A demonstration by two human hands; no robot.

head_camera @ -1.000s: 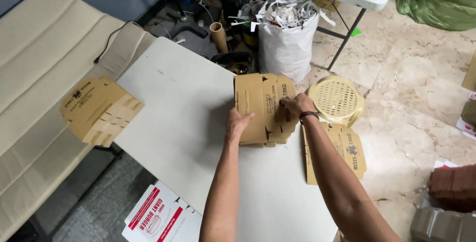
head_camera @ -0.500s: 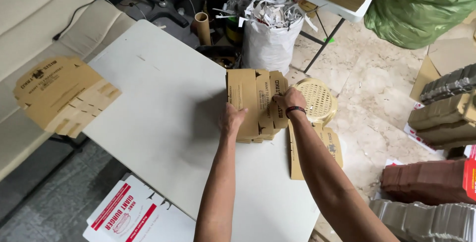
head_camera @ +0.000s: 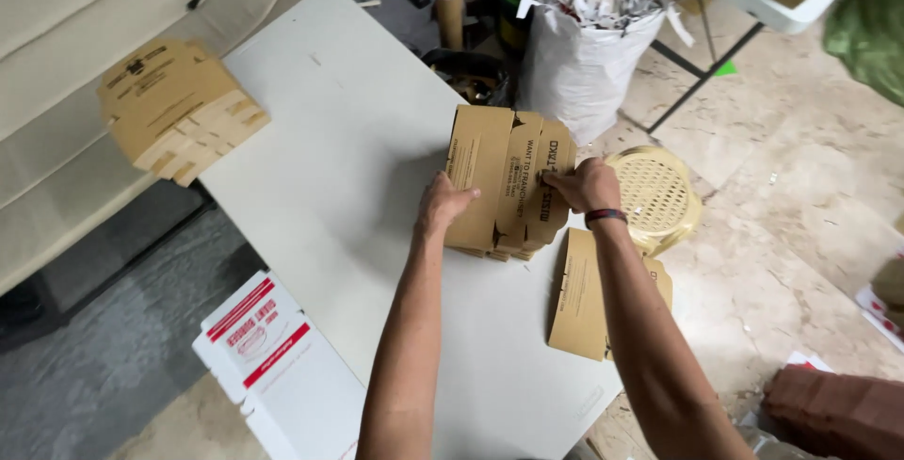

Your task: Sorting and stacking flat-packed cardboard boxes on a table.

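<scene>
A brown cardboard box blank (head_camera: 504, 177), partly folded, stands on a white table (head_camera: 348, 149) on top of a small stack of flat blanks. My left hand (head_camera: 441, 204) presses against its left panel. At the right side, my right hand (head_camera: 582, 185) pinches a folded flap of the same box. A second pile of flat brown blanks (head_camera: 589, 295) lies on the table's right edge, under my right forearm.
A stack of folded brown boxes (head_camera: 179, 112) rests on a beige cushion at the left. A white sack of shredded paper (head_camera: 589, 46), a cardboard tube (head_camera: 450, 10) and a yellow basket (head_camera: 654, 192) stand beyond the table. White printed boxes (head_camera: 268, 347) lie on the floor.
The view has shifted and come closer. Both hands stay on the box; its panels have been folded further upright.
</scene>
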